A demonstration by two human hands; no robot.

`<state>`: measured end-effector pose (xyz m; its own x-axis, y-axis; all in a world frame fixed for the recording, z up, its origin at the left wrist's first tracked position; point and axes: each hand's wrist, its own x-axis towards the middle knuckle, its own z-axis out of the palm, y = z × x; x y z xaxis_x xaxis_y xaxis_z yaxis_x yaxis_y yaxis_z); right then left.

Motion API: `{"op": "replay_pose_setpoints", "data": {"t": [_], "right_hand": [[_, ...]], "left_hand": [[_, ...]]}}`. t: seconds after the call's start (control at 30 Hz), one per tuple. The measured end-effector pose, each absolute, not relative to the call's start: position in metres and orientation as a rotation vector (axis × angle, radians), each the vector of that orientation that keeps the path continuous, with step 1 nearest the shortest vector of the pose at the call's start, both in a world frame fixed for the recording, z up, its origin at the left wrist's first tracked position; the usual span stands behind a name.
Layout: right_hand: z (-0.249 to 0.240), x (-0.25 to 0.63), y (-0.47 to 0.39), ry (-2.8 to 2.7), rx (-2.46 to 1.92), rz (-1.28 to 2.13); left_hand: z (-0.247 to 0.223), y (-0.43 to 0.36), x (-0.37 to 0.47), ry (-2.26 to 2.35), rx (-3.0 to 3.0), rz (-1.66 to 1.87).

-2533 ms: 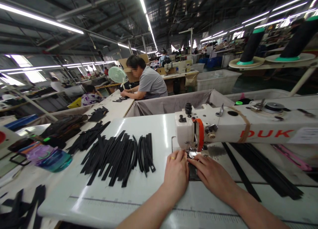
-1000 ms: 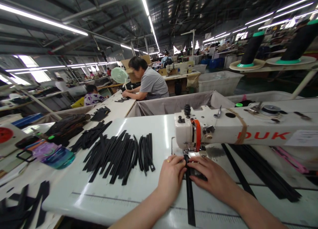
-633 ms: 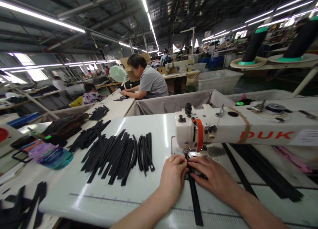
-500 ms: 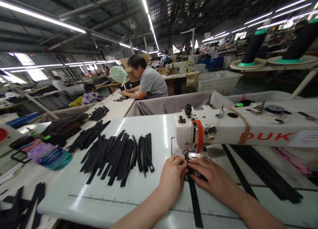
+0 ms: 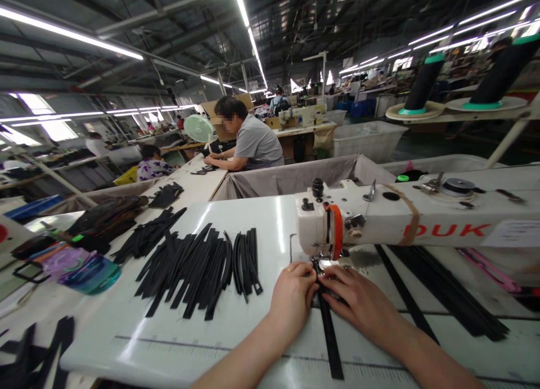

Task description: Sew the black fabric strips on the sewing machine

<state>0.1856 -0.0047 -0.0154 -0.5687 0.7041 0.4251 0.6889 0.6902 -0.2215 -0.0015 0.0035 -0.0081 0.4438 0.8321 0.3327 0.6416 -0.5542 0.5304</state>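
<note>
A black fabric strip (image 5: 329, 341) runs from under the needle area of a white sewing machine (image 5: 375, 217) toward me across the pale table. My left hand (image 5: 292, 292) pinches the strip's left side just in front of the presser foot. On the other side, my right hand (image 5: 358, 294) has its bent fingertips and thumb closed at the strip's edge, close to the left fingertips. The exact spot under the fingertips is hidden.
Several black strips (image 5: 196, 271) lie in a row to the left, and longer strips (image 5: 447, 290) lie under the machine arm. A blue-purple bottle (image 5: 90, 271) stands at far left. Thread cones (image 5: 422, 88) rise at right. A co-worker (image 5: 257, 139) sits ahead.
The view has shifted slightly. Both hands stay at the needle area, and the strip's near end sits a little farther from me.
</note>
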Motion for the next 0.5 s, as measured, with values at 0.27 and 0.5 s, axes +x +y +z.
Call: {"op": "replay_pose_setpoints", "data": {"t": [0.27,0.5], "right_hand": [[-0.0197,0.1872,-0.0032,-2.41,-1.096,0.067],[-0.0153,0.1911,-0.0021,-2.405,-0.921,0.217]], "left_hand": [[-0.0147,0.0027,-0.0003,1.29,2.354,0.863],[-0.0147,0.0099,0.0006,1.27,2.33,0.903]]}}
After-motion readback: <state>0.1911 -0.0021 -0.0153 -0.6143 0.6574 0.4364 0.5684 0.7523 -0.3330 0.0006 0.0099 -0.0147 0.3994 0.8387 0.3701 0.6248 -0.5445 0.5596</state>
